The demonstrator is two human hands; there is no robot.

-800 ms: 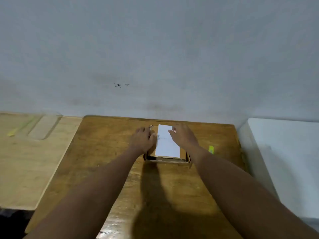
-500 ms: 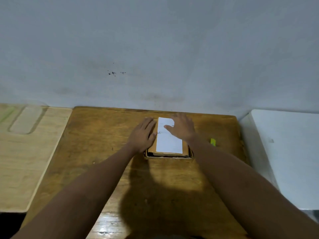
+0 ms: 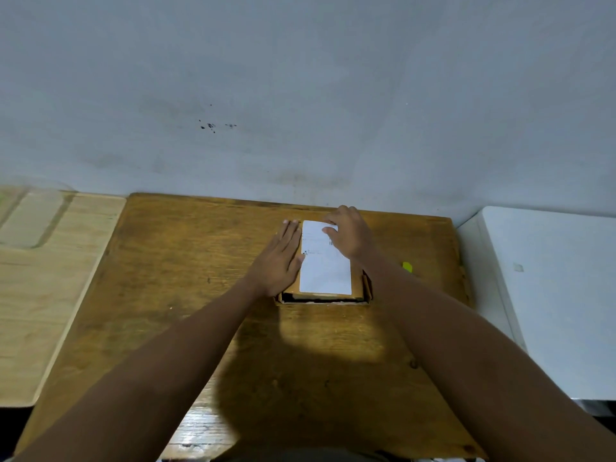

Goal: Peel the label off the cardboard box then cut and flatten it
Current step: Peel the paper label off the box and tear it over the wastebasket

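Observation:
A small brown cardboard box lies on the far middle of the wooden table. A white label covers most of its top. My left hand lies flat, fingers together, on the box's left side beside the label. My right hand sits at the label's far right corner, with thumb and fingers curled at the label's edge. Whether the corner is lifted is hard to tell.
A small yellow-green object lies on the table right of the box. A pale wooden board adjoins the table on the left, a white surface on the right. A grey wall rises right behind the table.
The view tilted down a little. My left hand went from curled at the box's edge to flat on its top. My right hand shifted toward the label's far right corner.

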